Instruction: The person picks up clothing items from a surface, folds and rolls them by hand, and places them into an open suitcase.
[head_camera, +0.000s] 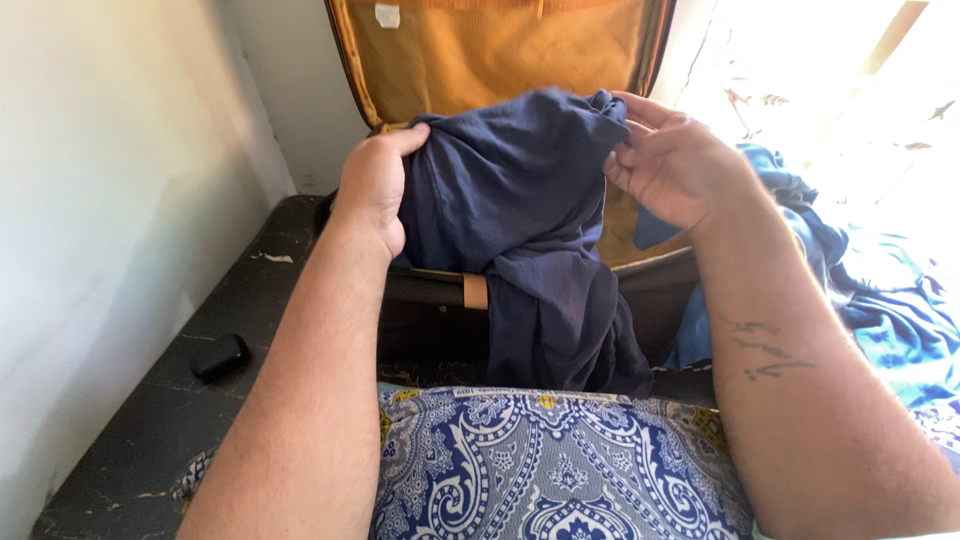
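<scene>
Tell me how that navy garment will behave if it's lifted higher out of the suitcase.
Likely floppy: the navy garment droops in folds over the suitcase edge. Probably light, since the left hand and right hand hold it by pinches alone.

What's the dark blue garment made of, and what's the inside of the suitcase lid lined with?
The navy garment looks like thin, matte woven or knit cloth: it drapes in soft folds. The suitcase lid lining appears to be tan synthetic fabric with a fine ribbed weave.
</scene>
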